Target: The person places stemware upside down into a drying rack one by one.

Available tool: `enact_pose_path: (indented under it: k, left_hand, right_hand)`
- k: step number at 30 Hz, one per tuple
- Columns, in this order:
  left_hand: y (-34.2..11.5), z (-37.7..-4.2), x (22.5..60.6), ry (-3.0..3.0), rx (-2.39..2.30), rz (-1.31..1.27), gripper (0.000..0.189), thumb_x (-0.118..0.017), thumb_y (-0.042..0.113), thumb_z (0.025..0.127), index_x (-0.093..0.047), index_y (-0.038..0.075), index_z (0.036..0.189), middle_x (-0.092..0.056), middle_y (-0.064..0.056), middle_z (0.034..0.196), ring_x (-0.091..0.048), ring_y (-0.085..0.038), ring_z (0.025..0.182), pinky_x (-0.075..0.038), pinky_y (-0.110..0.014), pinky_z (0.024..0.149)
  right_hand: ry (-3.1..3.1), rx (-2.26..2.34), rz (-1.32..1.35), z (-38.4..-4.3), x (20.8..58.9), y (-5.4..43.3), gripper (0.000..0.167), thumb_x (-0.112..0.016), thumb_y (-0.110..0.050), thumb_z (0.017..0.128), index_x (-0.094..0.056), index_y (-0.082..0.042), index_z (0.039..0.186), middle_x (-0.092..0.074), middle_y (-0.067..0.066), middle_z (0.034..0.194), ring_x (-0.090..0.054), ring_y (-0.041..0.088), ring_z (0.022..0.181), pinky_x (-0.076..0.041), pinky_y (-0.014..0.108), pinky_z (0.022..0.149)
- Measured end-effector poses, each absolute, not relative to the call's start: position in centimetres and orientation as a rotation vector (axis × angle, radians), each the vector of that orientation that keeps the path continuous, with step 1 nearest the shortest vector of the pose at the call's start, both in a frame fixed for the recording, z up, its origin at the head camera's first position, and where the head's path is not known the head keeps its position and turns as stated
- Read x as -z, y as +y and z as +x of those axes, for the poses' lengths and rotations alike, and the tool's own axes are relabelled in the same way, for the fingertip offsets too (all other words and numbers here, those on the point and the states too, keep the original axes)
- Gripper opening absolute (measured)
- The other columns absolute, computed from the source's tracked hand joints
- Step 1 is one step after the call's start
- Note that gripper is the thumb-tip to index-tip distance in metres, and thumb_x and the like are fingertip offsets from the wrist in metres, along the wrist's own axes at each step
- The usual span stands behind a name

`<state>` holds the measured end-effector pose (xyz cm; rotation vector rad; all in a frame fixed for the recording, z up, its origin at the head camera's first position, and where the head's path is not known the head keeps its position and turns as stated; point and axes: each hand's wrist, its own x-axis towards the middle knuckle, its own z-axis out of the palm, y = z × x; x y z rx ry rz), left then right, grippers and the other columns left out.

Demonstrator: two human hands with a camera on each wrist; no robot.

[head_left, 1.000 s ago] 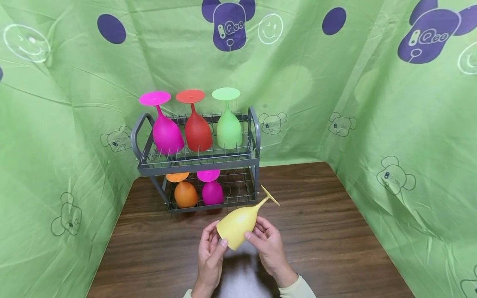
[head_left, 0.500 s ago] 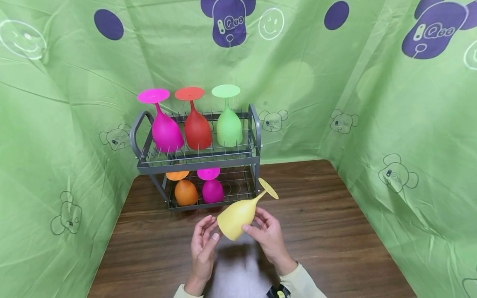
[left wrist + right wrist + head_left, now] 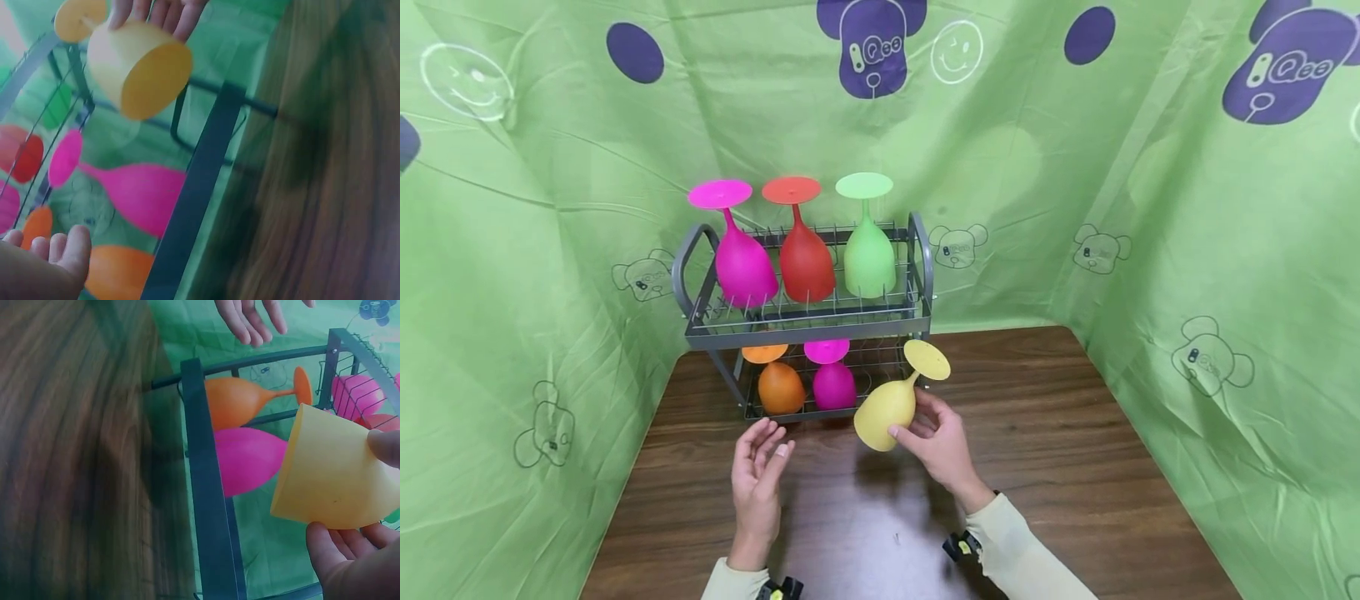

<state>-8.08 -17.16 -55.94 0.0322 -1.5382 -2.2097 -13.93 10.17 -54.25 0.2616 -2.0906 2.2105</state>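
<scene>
A yellow goblet (image 3: 886, 413) is tilted, its bowl low and its round foot up to the right. My right hand (image 3: 946, 443) grips the bowl between thumb and fingers, just in front of the rack's lower right corner. In the right wrist view the thumb lies on one side of the yellow goblet (image 3: 331, 475) and the fingers on the other. My left hand (image 3: 758, 482) holds nothing; it hovers over the table, fingers loosely bent, near the lower shelf's left front. The left wrist view shows the left hand (image 3: 59, 259) close to an orange goblet (image 3: 122, 272).
A two-tier dark metal rack (image 3: 808, 333) stands at the back of the wooden table (image 3: 1037, 467). Upside down on top are magenta (image 3: 745, 271), red (image 3: 807, 265) and green (image 3: 869, 260) goblets. Below are orange (image 3: 780, 388) and magenta (image 3: 834, 386) ones. Green cloth (image 3: 1000, 167) surrounds the table.
My left hand has let go of the yellow goblet and moved away to the left. The right hand has carried the goblet forward towards the rack, tipping it more upside down.
</scene>
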Motion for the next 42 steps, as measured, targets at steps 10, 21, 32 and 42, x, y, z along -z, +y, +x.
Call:
enact_pose_path:
  k: [10,21,32,42]
  left_hand:
    - [-21.9,-11.8,57.4,-1.678,1.885,0.297,0.047,-0.071,0.003,0.100,-0.055,-0.008,0.143,-0.064,-0.005,0.128,-0.064,-0.017,0.118,-0.053,-0.011,0.098]
    - [-25.2,-15.7,59.9,-1.754,1.767,0.443,0.049,-0.071,0.006,0.100,-0.055,-0.005,0.146,-0.062,-0.008,0.130,-0.062,-0.023,0.118,-0.051,-0.009,0.089]
    - [-25.4,-17.5,60.6,-1.744,1.745,0.445,0.047,-0.073,0.011,0.100,-0.059,-0.004,0.142,-0.063,-0.021,0.135,-0.063,-0.013,0.113,-0.051,-0.011,0.095]
    - [-25.5,-18.8,60.6,-1.810,1.698,0.529,0.044,-0.071,0.017,0.102,-0.063,0.006,0.144,-0.065,-0.017,0.136,-0.063,-0.014,0.115,-0.049,-0.013,0.095]
  right_hand:
    - [-2.193,-1.983,0.282,-16.6,54.7,9.3,0.072,-0.094,-0.005,0.077,-0.062,-0.003,0.142,-0.067,0.018,0.136,-0.067,0.037,0.122,-0.062,0.038,0.100]
    - [-2.322,-1.737,0.234,-18.9,55.5,8.2,0.071,-0.094,-0.011,0.078,-0.064,-0.009,0.142,-0.066,0.008,0.134,-0.069,0.031,0.121,-0.062,0.041,0.101]
    - [-2.297,-1.633,0.108,-21.0,56.9,6.9,0.073,-0.094,-0.006,0.076,-0.063,-0.007,0.142,-0.065,0.010,0.138,-0.065,0.030,0.127,-0.059,0.045,0.107]
    - [-2.275,-1.518,0.047,-22.1,57.8,5.8,0.073,-0.095,-0.011,0.074,-0.064,-0.007,0.141,-0.066,0.011,0.139,-0.066,0.032,0.124,-0.060,0.045,0.103]
